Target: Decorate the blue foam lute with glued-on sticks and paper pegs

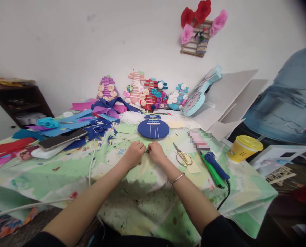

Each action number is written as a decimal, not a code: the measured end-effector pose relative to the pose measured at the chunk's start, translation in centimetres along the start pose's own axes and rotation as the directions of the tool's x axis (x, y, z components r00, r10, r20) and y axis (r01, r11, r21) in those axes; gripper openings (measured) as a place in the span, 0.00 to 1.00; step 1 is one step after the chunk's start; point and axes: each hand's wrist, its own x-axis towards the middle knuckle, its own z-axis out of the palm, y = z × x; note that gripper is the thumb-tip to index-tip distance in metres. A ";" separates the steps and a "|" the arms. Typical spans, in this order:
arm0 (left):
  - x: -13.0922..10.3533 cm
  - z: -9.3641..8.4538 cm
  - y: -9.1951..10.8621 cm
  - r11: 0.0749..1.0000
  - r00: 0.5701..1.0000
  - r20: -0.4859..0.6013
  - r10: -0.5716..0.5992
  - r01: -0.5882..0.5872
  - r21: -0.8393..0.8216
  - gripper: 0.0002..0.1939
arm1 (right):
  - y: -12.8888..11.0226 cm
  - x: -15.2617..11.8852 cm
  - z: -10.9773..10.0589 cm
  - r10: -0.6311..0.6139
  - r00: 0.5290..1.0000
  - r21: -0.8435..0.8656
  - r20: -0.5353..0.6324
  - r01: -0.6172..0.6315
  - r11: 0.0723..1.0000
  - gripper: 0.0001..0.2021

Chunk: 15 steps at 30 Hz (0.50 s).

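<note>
Side by side at the table's front stretch, my left hand [134, 154] and my right hand [156, 153] have their fingers curled in, the fingertips nearly meeting. A small dark spot shows at the right fingertips; what either hand pinches, if anything, is too small to make out. Just beyond them lies a dark blue lute-shaped craft piece [153, 129] with pale strings running down its round body and bars across its neck. Gold-handled scissors [184, 157] rest to the right of my right hand, partly over a pale yellow paper [193, 167].
Blue glue gun [216, 164] and green cutter [212, 173] lie right, near a yellow tub [244, 148]. Left are a phone [62, 139], coloured felt scraps [73, 123] and a white cable [92, 159]. Decorated lutes [150, 94] lean on the back wall beside white boards [227, 99].
</note>
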 end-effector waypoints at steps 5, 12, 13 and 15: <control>0.3 0.2 0.1 0.991 0.992 0.085 -0.094 0.101 -0.083 0.09 | -0.1 -0.2 -0.2 -0.025 1.000 0.029 0.010 0.025 0.999 0.08; 0.4 1.1 -1.0 0.879 0.948 0.116 -0.297 0.319 -0.354 0.08 | -0.2 -0.6 -0.8 0.007 1.000 0.080 0.010 -0.008 0.997 0.06; 0.5 1.2 -1.1 0.874 0.943 0.131 -0.306 0.332 -0.354 0.08 | -0.1 -0.6 -0.9 0.020 1.000 0.086 0.014 -0.021 0.996 0.06; 0.7 1.2 -1.1 0.875 0.936 0.155 -0.317 0.351 -0.334 0.08 | -0.1 -0.6 -1.0 0.044 0.999 0.092 0.021 -0.046 0.995 0.05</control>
